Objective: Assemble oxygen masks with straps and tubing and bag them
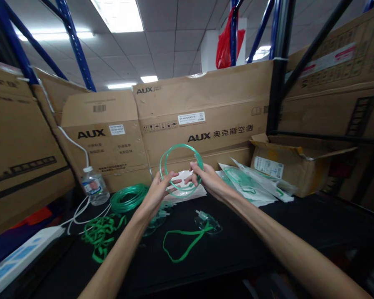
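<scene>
Both my hands hold up one coil of green tubing (174, 150) above the black table (243, 245). My left hand (160, 187) grips the coil's lower left side. My right hand (205, 178) pinches its lower right side. Below my hands lies a clear mask (208, 221) with a green elastic strap (182, 245) looped in front of it. A second clear mask (157, 219) lies partly hidden under my left wrist.
A larger coil of green tubing (128, 197) and a pile of green straps (100, 233) lie at left, by a plastic bottle (94, 187) and white cable. Sealed bags (252, 182) lie at right beside an open carton (294, 166). Cardboard boxes (205, 112) wall the back.
</scene>
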Demonstrator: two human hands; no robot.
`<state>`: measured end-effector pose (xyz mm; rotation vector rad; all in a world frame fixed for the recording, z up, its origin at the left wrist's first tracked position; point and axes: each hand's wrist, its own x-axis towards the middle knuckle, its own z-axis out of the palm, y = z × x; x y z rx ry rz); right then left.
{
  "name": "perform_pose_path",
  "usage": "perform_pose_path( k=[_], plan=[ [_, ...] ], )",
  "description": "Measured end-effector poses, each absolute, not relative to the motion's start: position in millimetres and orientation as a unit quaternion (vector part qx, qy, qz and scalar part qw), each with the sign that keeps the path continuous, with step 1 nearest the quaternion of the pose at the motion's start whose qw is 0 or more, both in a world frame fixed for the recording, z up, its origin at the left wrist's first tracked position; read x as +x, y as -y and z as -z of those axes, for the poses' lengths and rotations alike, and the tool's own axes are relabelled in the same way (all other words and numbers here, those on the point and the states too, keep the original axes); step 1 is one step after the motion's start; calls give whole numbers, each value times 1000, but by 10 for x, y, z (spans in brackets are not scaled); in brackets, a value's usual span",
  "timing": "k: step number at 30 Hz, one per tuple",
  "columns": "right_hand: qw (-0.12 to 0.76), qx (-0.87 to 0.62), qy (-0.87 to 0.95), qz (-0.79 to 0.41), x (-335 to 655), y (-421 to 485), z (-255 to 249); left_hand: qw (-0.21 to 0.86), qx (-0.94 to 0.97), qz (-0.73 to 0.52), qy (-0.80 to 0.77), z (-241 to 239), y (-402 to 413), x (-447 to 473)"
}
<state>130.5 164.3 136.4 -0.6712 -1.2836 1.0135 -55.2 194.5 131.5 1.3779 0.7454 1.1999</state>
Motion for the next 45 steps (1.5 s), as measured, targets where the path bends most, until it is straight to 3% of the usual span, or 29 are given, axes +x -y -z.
perform_pose_path(
  k=[12, 28, 35, 40, 45],
  plan=[
    [663, -275, 419, -556, 1402, -1702, -1150, 456, 629, -521, -354, -1281, -2187, -387],
    [668, -295, 444, -519, 1508, -1566, -783, 238, 797, -433, -347, -1282, -2302, -159],
    [641, -344, 490, -480, 1621, -1553, -831, 256, 866, -322, -285, -1498, -2296, -33],
    [642, -377, 505, -437, 1771, -1444, -872, 284, 873, -280, -281, -1431, -2214, -38],
    [634, -424, 501, -410, 1947, -1326, -784, 241, 882, -262, -308, -1317, -2176, -200]
  ],
)
